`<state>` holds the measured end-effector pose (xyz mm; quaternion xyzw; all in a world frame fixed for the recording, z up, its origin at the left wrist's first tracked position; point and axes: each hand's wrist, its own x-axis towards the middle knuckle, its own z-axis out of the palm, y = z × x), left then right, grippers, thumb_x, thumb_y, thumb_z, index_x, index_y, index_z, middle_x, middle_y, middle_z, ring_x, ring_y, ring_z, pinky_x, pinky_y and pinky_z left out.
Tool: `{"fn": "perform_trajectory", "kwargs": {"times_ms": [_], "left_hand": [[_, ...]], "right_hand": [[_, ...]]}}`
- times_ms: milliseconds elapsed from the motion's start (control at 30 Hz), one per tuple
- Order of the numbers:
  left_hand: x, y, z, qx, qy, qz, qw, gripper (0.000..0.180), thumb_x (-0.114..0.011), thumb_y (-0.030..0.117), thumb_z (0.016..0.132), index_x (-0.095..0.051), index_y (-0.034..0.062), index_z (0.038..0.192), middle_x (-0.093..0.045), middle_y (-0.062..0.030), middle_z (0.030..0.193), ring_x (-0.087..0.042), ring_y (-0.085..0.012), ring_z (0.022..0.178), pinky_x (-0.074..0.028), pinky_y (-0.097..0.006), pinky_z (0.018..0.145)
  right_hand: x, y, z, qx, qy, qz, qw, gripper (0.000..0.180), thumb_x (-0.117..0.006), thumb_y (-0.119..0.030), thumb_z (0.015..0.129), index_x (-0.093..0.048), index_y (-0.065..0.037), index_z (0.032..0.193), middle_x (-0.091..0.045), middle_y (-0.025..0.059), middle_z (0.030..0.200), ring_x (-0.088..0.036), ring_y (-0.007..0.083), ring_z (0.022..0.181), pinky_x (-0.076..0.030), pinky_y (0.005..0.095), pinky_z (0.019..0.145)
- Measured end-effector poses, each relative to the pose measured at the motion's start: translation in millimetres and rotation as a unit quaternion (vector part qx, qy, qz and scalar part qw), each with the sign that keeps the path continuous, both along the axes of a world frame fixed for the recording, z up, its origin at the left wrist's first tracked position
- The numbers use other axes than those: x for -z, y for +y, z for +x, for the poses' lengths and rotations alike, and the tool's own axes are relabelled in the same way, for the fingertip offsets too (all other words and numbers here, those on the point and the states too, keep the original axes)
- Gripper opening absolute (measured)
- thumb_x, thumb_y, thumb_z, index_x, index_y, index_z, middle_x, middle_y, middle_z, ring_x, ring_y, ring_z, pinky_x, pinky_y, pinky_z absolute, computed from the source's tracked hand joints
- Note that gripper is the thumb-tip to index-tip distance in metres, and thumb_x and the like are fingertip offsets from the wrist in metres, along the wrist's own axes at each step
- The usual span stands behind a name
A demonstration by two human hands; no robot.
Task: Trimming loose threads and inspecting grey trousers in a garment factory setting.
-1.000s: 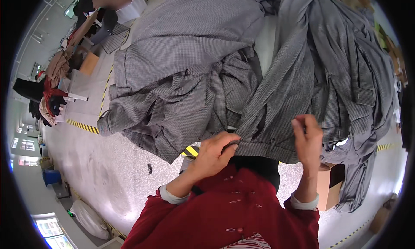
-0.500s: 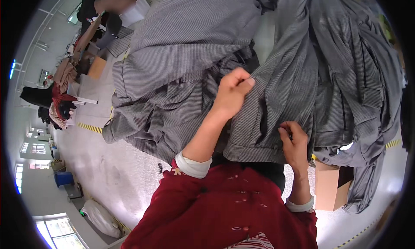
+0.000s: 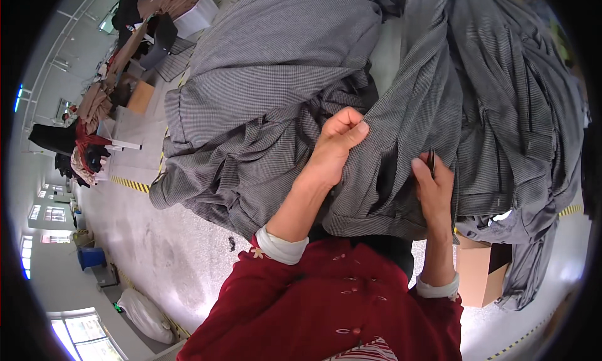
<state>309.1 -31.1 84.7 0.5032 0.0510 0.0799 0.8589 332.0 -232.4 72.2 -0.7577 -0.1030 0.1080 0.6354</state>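
Grey finely checked trousers [image 3: 417, 104] lie spread before me, waistband towards my body. My left hand [image 3: 335, 145] pinches the edge of their cloth between thumb and fingers, left of a dark pocket-like opening. To the right of that opening, my right hand [image 3: 434, 188] is closed around a small dark pointed tool [image 3: 431, 163]. Its slim tips stick up past the fingers; the rest is hidden in the palm. The right hand is over the trousers; I cannot tell whether the tool touches the cloth.
More grey garments are heaped at left [image 3: 251, 91] and right [image 3: 501, 110]. Below the right heap stands an open cardboard box [image 3: 480, 273]. Yellow-black tape [image 3: 130, 185] marks the floor. Clothes-laden furniture, a blue bin [image 3: 92, 257] and a white sack [image 3: 145, 316] are farther left.
My right hand has moved up and away from the waistband, and the dark tool now shows in it. My left hand keeps its pinch, shifted slightly, and the cloth near the waistband has buckled.
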Motion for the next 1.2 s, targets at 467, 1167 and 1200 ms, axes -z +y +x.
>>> {"fn": "perform_trajectory", "kwargs": {"times_ms": [467,1167,1200], "left_hand": [[15.8,7.7,0.2,-0.044,0.041,0.086,0.994,0.006,-0.053,0.005,0.085,-0.053,0.0048,0.079,-0.047,0.0064,0.069,-0.04,-0.0023,0.062,-0.035,-0.018,0.059],[75.6,-44.4,-191.7,-0.047,0.113,0.085,0.989,0.011,-0.053,0.003,0.085,-0.05,0.0008,0.096,-0.058,-0.0094,0.093,-0.058,-0.0154,0.082,-0.048,-0.026,0.066],[74.7,-48.3,-186.6,-0.02,0.107,0.038,0.993,0.015,-0.054,0.003,0.085,-0.049,0.0008,0.099,-0.057,-0.0101,0.098,-0.058,-0.0166,0.088,-0.049,-0.026,0.07]], "right_hand": [[19.6,-1.5,4.3,0.06,0.121,0.136,0.981,0.01,-0.056,-0.014,0.084,-0.052,-0.005,0.083,-0.049,-0.0004,0.06,-0.036,0.0023,0.04,-0.028,0.0191,0.036],[51.2,-68.6,-158.8,-0.005,0.276,0.069,0.959,0.004,-0.054,-0.007,0.081,-0.054,-0.004,0.079,-0.049,-0.0023,0.06,-0.037,0.0014,0.046,-0.03,0.0175,0.041],[54.6,-68.0,-163.1,-0.011,0.268,0.053,0.962,0.004,-0.054,-0.007,0.081,-0.054,-0.004,0.079,-0.049,-0.0025,0.06,-0.038,0.0015,0.048,-0.031,0.0175,0.043]]}}
